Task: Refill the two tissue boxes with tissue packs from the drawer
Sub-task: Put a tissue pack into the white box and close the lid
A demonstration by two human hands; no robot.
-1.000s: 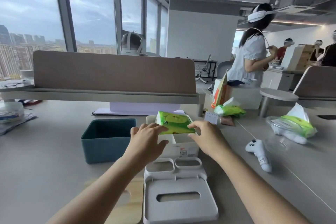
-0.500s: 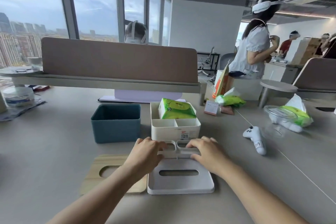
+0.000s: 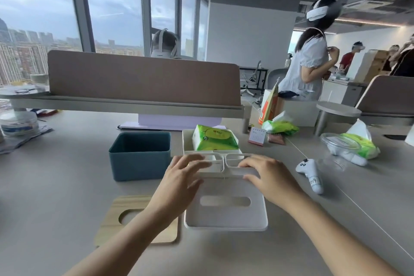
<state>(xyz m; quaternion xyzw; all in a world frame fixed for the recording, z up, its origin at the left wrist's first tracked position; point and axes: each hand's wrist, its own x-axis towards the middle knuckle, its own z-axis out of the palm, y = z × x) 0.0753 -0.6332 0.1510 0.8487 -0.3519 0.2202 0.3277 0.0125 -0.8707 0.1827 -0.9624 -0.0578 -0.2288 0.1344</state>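
Note:
A green tissue pack (image 3: 214, 139) lies in the white tissue box (image 3: 187, 139) in the middle of the desk. I hold the box's white slotted lid (image 3: 226, 213) by its far end, tilted up in front of the box. My left hand (image 3: 181, 177) grips the lid's left side and my right hand (image 3: 267, 175) its right side. To the left stands the teal tissue box (image 3: 140, 156), open on top, its inside hidden. Its wooden lid (image 3: 125, 215) with an oval slot lies flat on the desk near me.
A white controller (image 3: 310, 171) lies right of the lid. Further right are a clear bowl with a green tissue pack (image 3: 356, 146), another green pack (image 3: 281, 126) and a small calendar (image 3: 257, 135). A divider panel (image 3: 143, 78) bounds the desk behind. People stand at the back right.
Both hands left the green pack in the white box, moved back to the white lid and took hold of it. The lid's far end has risen off the desk toward the box.

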